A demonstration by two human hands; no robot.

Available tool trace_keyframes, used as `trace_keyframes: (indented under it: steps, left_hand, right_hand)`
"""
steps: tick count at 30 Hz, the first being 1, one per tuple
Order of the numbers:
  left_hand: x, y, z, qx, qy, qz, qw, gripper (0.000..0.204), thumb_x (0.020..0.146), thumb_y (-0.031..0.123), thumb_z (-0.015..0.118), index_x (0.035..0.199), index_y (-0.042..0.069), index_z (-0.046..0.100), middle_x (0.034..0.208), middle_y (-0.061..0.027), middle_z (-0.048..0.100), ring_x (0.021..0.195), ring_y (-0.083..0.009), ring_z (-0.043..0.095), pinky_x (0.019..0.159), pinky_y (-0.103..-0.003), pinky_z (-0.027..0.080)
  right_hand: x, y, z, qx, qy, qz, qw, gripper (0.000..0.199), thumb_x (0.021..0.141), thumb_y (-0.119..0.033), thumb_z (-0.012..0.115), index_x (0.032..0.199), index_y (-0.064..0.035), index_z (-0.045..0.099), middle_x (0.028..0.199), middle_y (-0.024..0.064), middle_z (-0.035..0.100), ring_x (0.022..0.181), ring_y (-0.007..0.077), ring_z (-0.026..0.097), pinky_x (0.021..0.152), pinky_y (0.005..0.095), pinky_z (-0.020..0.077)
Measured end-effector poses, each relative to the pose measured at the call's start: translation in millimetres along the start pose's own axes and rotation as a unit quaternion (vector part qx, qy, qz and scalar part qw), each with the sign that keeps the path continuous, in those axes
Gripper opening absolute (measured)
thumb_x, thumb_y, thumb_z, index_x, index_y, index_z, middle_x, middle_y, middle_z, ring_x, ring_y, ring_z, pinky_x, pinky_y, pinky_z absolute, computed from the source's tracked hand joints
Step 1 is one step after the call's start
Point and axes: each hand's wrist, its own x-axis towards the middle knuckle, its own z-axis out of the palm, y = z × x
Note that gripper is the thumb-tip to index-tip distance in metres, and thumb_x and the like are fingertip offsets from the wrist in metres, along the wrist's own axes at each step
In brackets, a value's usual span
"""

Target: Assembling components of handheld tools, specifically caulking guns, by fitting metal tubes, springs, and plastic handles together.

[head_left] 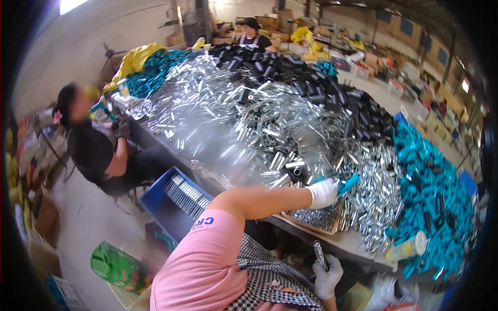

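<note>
My left hand point(323, 194), in a white glove, reaches over the heaped table with its fingers closed around a turquoise plastic piece point(348, 183). Beneath it, a shallow brown tray point(311, 228) holds small shiny metal parts. Nearer my body, my right hand point(329, 278), also gloved in white, grips a silver metal tube point(319, 255) that points up and away. Just beyond the left hand lie loose silver tubes point(295, 165). A pile of small metal pieces point(371, 192) spreads to its right.
Black cylindrical parts point(311, 83) and turquoise parts point(436, 192) are heaped along the table's far and right sides. A clear cup point(407, 248) lies tipped at right. A blue bin point(167, 207) holds rows of metal tubes. One co-worker point(96, 137) sits at left, another point(252, 39) beyond.
</note>
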Motion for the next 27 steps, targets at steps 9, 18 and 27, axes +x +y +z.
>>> trace_keyframes:
  steps: [9, 18, 27]
  left_hand:
    - [-48, -9, -57, -0.177, 0.145, -0.177, 0.957, 0.055, 0.076, 0.017, 0.067, 0.127, 0.006, 0.050, 0.082, -0.0124, 0.061, 0.078, -0.0302, 0.063, 0.066, -0.042, 0.052]
    - [-149, -6, -116, -0.630, 0.154, -0.310, 0.695, 0.049, 0.070, 0.015, 0.075, 0.114, 0.007, 0.057, 0.088, -0.0063, 0.061, 0.082, -0.0163, 0.061, 0.075, -0.032, 0.051]
    - [-182, 52, -99, -0.672, 0.004, -0.209, 0.710, 0.044, 0.067, 0.012, 0.080, 0.107, 0.003, 0.062, 0.100, -0.0102, 0.066, 0.088, -0.0228, 0.066, 0.077, -0.034, 0.053]
  right_hand:
    - [4, -11, 12, 0.045, -0.021, 0.023, 0.998, 0.016, 0.088, -0.004, 0.063, 0.103, 0.0014, 0.063, 0.074, -0.0002, 0.058, 0.058, 0.0087, 0.051, 0.052, 0.0221, 0.0408]
    - [14, -17, 33, 0.102, -0.048, 0.116, 0.987, 0.010, 0.085, -0.002, 0.060, 0.095, 0.0001, 0.060, 0.071, 0.0025, 0.059, 0.051, 0.0058, 0.050, 0.043, 0.0208, 0.0379]
    - [10, -4, 31, 0.071, -0.135, 0.078, 0.985, 0.021, 0.078, -0.005, 0.068, 0.096, 0.0032, 0.061, 0.073, -0.0001, 0.058, 0.058, 0.0052, 0.050, 0.052, 0.0201, 0.0386]
